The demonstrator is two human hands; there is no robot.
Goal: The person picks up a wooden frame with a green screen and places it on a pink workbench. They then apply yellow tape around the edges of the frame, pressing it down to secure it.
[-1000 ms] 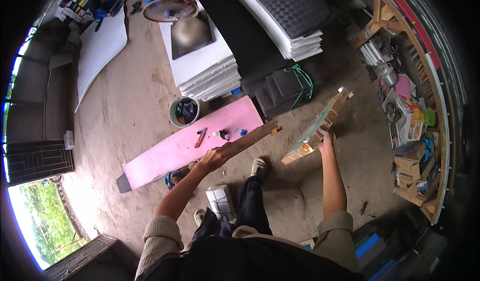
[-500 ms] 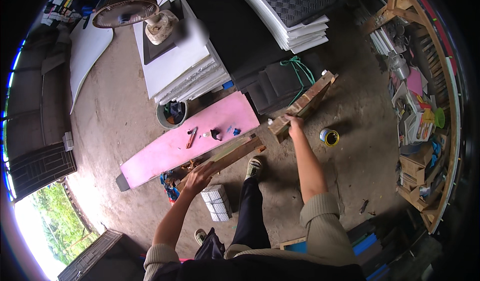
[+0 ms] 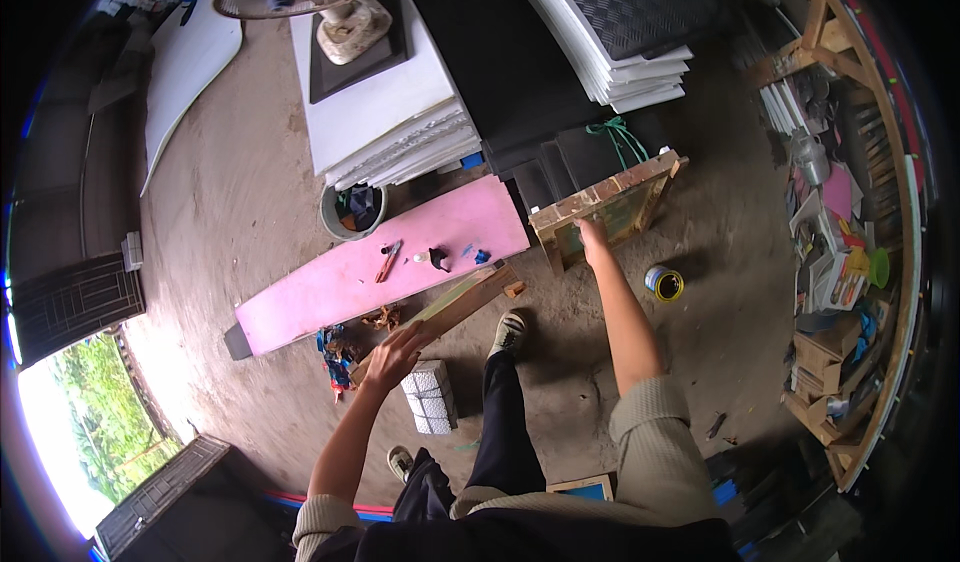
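Two wooden frames stand on edge, one at each hand. My left hand [image 3: 394, 358] lies over the top edge of the left wooden frame [image 3: 462, 307], its fingers curled round the wood. My right hand [image 3: 592, 236] grips the near side of the right wooden frame [image 3: 610, 194], which has paint-stained bars and a greenish sheet inside. Beyond the left frame is a long pink board [image 3: 330, 287], bearing a red-handled tool [image 3: 386, 262], a small black-and-white item [image 3: 436, 258] and blue scraps [image 3: 481, 257].
An open tin [image 3: 664, 283] stands right of my right forearm. A wrapped white block [image 3: 428, 397] sits beside my left hand, near my feet. A bucket [image 3: 352, 214] with dark cloths is behind the pink board. Stacked sheets [image 3: 400, 152] carry a fan [image 3: 350, 27]; cluttered shelves [image 3: 830, 362] line the right.
The right frame has swung in my right hand, showing more of its inner face. My left hand stays on the left frame. The whole view has shifted slightly.
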